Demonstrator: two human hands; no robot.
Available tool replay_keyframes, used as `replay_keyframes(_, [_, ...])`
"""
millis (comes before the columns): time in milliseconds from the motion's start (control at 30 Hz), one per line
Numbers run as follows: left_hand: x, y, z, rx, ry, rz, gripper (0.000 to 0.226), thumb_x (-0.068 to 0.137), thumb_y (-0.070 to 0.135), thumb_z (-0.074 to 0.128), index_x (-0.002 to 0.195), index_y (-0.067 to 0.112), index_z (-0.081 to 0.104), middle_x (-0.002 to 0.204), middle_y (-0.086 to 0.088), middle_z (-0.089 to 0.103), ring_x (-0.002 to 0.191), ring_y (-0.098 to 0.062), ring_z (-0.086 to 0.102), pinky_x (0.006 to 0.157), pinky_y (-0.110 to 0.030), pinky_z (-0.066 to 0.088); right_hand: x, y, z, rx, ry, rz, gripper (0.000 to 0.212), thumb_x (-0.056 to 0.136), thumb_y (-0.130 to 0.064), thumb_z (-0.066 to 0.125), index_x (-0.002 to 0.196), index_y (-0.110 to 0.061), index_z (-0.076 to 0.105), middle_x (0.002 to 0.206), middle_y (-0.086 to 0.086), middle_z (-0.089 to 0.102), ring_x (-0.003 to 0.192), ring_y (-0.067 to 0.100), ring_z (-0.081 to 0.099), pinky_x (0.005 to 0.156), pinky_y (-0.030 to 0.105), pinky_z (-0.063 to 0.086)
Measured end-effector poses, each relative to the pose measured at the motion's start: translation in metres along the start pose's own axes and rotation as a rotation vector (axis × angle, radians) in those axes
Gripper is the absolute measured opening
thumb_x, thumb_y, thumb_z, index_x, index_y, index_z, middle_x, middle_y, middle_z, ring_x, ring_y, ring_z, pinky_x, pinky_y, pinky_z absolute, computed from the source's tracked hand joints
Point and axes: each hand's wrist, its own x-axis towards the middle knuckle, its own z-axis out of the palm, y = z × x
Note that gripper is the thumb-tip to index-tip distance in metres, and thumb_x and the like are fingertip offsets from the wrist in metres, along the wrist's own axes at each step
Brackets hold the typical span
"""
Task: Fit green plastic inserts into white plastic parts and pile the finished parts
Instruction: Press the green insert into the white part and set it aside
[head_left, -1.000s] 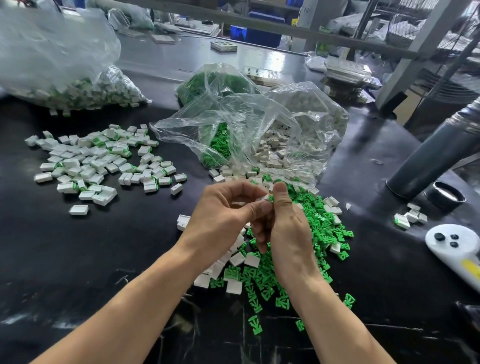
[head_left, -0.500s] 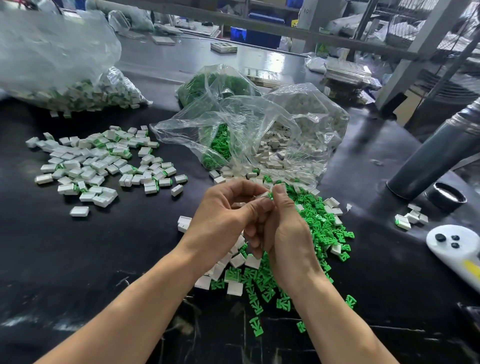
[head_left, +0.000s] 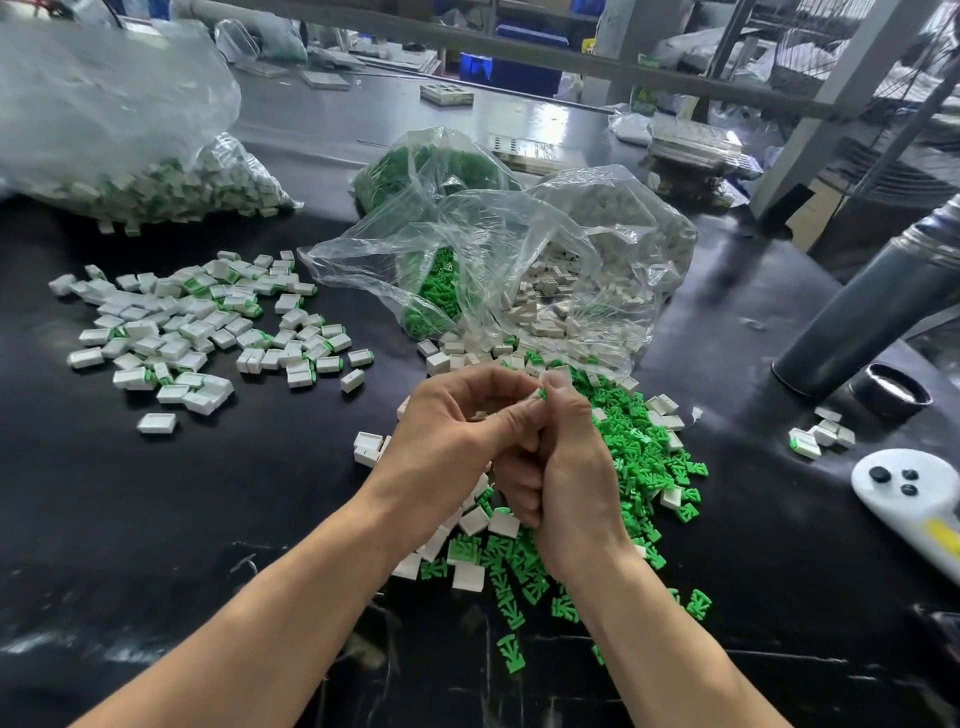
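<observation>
While a good heap of finished parts (head_left: 208, 322) lies toward the tabletop's left edge, the left hand (head_left: 457, 431) and right hand (head_left: 566, 467) pinch one white part with a green insert (head_left: 542, 393) between curled fingers, plenty of loose green inserts (head_left: 639, 467) waiting mid-table.

You won't find readable text here — no labels, brands or numbers on the bags (head_left: 519, 249), parts or bench (head_left: 156, 519) — all too small or blurred.

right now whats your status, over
Left hand and right hand both pinching one white part, green insert going in. Nothing in the way.
</observation>
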Motion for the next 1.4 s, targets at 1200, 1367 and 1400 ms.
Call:
replay_keyframes(1200, [-0.005,-0.008,0.014,-0.088,0.058,0.071,0.008,0.088,0.019,0.076,0.094,0.014,0.079,0.095,-0.009,0.079,0.089,-0.018,0.075,0.078,-0.027,0.059,0.004,0.007,0.005,-0.414,0.372,-0.271,0.053,0.096,-0.042,0.028,0.078,-0.017,0.070,0.077,0.003,0.074,0.078,0.020,0.071,0.072,0.045,0.057])
replay_keyframes(1367, [-0.005,-0.009,0.012,-0.078,0.060,0.078,0.005,0.090,0.016,0.076,0.093,0.015,0.080,0.094,-0.009,0.079,0.088,-0.018,0.075,0.077,-0.026,0.059,0.005,0.008,0.005,-0.431,0.345,-0.235,0.053,0.093,-0.040,0.028,0.087,-0.007,0.070,0.085,0.013,0.073,0.086,0.036,0.070,0.076,0.057,0.055])
replay_keyframes(1400, [-0.004,-0.009,0.012,-0.083,0.060,0.080,0.005,0.091,0.014,0.076,0.093,0.015,0.080,0.094,-0.009,0.079,0.088,-0.017,0.075,0.076,-0.025,0.058,0.005,0.008,0.005,-0.436,0.341,-0.231,0.054,0.093,-0.040,0.028,0.088,-0.007,0.070,0.086,0.014,0.073,0.087,0.036,0.070,0.077,0.058,0.055])
